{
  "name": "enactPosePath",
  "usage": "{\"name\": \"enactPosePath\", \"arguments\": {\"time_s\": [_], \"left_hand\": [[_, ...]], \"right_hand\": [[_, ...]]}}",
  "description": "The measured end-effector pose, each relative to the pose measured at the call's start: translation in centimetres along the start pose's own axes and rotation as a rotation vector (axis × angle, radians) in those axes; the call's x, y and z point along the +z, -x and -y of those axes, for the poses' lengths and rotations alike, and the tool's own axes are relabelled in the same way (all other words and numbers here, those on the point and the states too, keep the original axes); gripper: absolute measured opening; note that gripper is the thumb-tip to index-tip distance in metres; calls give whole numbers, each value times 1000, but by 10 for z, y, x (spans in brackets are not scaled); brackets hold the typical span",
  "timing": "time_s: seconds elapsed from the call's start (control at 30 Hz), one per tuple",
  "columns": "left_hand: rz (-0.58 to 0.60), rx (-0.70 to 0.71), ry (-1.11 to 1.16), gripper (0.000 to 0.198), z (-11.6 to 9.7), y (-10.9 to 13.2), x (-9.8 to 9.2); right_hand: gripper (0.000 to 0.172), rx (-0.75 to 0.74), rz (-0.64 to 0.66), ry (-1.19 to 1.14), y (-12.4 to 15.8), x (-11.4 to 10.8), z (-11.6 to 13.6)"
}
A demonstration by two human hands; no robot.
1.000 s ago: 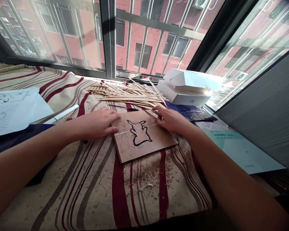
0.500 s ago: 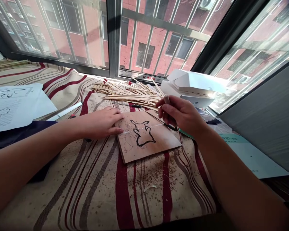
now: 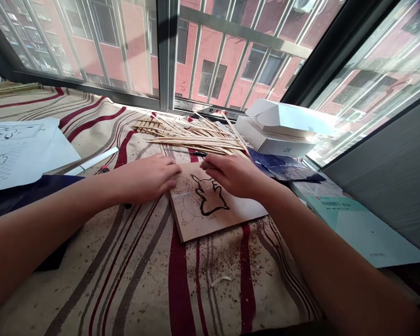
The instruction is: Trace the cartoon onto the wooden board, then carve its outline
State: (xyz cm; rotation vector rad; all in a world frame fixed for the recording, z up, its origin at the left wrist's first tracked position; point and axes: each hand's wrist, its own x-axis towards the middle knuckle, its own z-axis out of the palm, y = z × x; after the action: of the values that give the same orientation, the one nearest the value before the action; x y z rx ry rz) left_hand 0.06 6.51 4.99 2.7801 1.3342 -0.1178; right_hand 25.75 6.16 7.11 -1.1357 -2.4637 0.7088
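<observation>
A wooden board (image 3: 238, 210) lies on the striped cloth, with a thick black outline and thinner pencil-like drawings on it. My left hand (image 3: 156, 177) rests at the board's upper left edge, its fingers together on the corner. My right hand (image 3: 231, 172) is over the upper part of the board, its fingers curled round a small greyish thing (image 3: 206, 165) that I cannot make out. The hand covers part of the drawing's upper right side.
Behind the board lie many thin wooden sticks (image 3: 206, 135) and a dark pen-like tool (image 3: 199, 153). A white box (image 3: 283, 144), dark blue sheets (image 3: 287, 167) and a green-and-white book (image 3: 357, 228) are at right. Drawn-on paper (image 3: 24, 154) lies left. Crumbs cover the cloth (image 3: 154, 284).
My right hand has moved left and down onto the board, and the dark stick-like tool beneath it no longer shows. The dark blue sheets at right are now more visible. My left hand stays at the corner.
</observation>
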Motion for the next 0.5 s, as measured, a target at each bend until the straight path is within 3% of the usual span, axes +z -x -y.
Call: {"name": "enactPosePath", "arguments": {"time_s": [0.03, 0.13, 0.27, 0.37, 0.5], "left_hand": [[-12, 1, -5, 57, 1, 0, 1], [-34, -16, -14, 55, 1, -2, 5], [17, -62, 12, 66, -6, -1, 2], [93, -91, 37, 86, -15, 2, -3], [177, -134, 19, 113, -24, 5, -2]], "right_hand": [[16, -55, -15, 61, 2, 2, 0], [21, -169, 120, 151, 8, 3, 2], [24, -44, -24, 324, 9, 4, -1], [26, -119, 84, 223, 9, 5, -5], [28, 85, -51, 431, 7, 2, -16]]}}
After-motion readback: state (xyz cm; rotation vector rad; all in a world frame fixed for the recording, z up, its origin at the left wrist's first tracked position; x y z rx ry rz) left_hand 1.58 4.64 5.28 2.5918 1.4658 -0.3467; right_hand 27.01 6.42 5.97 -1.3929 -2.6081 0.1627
